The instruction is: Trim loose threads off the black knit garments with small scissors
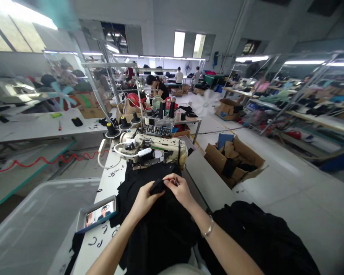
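Black fabric [163,233] drapes over the table and across my lap, reaching up to the sewing machine [166,144]. My left hand [145,199] is closed on a bunched edge of this fabric, thumb toward the right. Close beside it, my right hand [181,191] pinches the same edge with thumb and forefinger. Something small and dark shows by its curled fingers, too small to name. Both hands are in front of the machine, apart from its needle area, which is partly hidden.
Left of the fabric, a phone in a box [100,214] lies among black thread scraps. A clear plastic bin [46,214] stands at the left. Black cloth [255,236] is heaped at the right, below an open carton [235,158]. Thread cones [111,130] stand behind the machine. Other people sit or stand farther back.
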Demonstrator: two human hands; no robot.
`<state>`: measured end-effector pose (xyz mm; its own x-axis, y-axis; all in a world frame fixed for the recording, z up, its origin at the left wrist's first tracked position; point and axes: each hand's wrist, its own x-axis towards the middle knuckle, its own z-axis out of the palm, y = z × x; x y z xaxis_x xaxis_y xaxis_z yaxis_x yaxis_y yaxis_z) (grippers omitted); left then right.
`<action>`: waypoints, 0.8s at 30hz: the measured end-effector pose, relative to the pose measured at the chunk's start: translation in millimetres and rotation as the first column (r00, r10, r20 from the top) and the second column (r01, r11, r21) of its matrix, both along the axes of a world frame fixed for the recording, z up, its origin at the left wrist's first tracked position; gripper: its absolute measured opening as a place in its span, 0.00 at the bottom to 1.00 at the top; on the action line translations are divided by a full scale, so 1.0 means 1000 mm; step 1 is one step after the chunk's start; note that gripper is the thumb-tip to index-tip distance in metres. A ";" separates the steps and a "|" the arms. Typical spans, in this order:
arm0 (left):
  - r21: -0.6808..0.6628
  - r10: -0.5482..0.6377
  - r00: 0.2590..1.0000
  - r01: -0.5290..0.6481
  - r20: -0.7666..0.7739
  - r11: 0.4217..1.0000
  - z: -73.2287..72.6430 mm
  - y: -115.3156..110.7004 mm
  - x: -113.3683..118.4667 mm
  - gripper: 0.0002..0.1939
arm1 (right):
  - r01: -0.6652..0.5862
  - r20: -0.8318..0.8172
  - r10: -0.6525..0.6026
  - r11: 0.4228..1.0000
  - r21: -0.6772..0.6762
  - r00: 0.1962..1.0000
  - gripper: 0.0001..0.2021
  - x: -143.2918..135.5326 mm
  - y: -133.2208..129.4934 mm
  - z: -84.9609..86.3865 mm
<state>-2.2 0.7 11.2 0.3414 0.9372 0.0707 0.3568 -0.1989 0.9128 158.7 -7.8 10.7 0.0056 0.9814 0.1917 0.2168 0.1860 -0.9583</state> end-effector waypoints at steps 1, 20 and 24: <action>0.016 0.027 1.000 -0.027 0.015 1.000 0.011 0.001 -0.003 0.10 | 0.031 -0.033 -0.030 0.999 0.012 0.999 0.11 -0.002 -0.004 0.000; 0.134 0.274 0.698 -0.470 0.661 0.872 0.093 -0.024 -0.023 0.13 | -0.422 0.210 0.379 0.877 0.229 0.901 0.06 -0.024 -0.056 0.040; -0.100 0.328 0.507 -0.424 0.797 0.900 0.092 -0.021 -0.030 0.15 | -0.334 0.030 0.334 0.927 0.173 0.942 0.10 -0.027 -0.064 0.041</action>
<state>-32.6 -20.6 103.4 -0.2777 0.9350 0.2204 -0.4195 -0.3245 0.8478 132.0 -71.4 51.4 -0.3163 0.8781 0.3589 0.1135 0.4106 -0.9047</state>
